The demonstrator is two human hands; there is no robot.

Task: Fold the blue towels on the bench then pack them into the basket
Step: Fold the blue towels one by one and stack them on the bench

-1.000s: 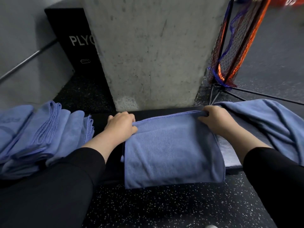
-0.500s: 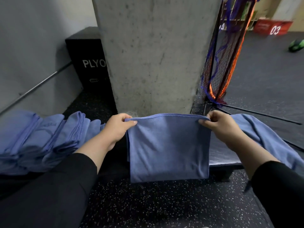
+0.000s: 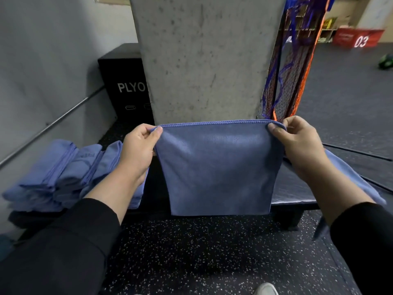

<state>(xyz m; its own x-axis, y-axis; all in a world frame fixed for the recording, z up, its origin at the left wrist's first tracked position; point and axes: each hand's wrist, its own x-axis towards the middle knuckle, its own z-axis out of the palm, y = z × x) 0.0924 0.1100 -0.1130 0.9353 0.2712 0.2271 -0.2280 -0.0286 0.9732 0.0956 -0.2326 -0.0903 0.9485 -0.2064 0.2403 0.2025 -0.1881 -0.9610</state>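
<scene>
We hold a folded towel (image 3: 219, 167) up above the desk (image 3: 291, 192), left hand (image 3: 138, 150) and right hand (image 3: 297, 143) each pinching a top corner. Folded towels (image 3: 61, 175) lie stacked at left; another towel (image 3: 350, 177) lies at right.

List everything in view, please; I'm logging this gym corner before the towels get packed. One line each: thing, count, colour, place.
held towel: 1, blue, hanging in front of the bench
folded towels: a pile, count unclear, blue, left end of the bench
loose towel: 1, blue, right end of the bench
bench: 1, black, below the pillar
pillar: 1, grey concrete, centre back
plyo box: 1, black, left of the pillar
net: 1, orange and blue, right of the pillar
red box: 1, marked 03, far right
shoe: 1, white, bottom edge
left hand: pinches the held towel's top left corner
right hand: pinches its top right corner
</scene>
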